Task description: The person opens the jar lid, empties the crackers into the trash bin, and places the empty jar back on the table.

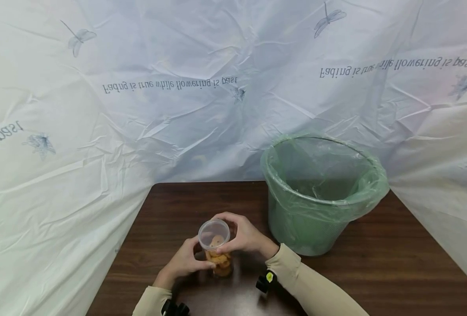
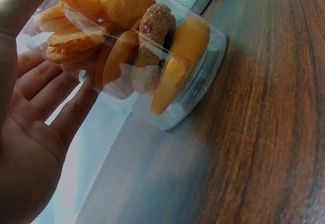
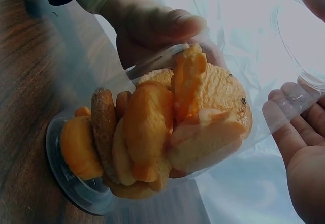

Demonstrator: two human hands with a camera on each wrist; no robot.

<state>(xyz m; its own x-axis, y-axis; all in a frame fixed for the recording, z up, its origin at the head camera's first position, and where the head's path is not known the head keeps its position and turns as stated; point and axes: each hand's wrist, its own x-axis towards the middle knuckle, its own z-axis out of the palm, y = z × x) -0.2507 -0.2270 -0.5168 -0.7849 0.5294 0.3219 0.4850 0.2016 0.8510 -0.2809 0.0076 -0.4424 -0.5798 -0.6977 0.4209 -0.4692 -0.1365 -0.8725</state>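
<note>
A clear plastic jar (image 1: 219, 260) stands on the table, filled with orange-brown biscuits or small pastries (image 3: 147, 127). My left hand (image 1: 183, 260) holds the jar's side, thumb in front and fingers behind. At its round, translucent top (image 1: 214, 234), my right hand (image 1: 244, 236) grips the rim between the thumb in front and fingers at the back. Whether that top is a separate lid cannot be told. In the left wrist view the jar's base (image 2: 195, 94) rests on the wood. Both hands partly hide the jar.
Right of the hands stands a green bin (image 1: 304, 228) lined with a thin green bag (image 1: 365, 199). The dark wooden table (image 1: 399, 263) lies beneath. White printed plastic sheeting (image 1: 186, 123) hangs behind and along the sides.
</note>
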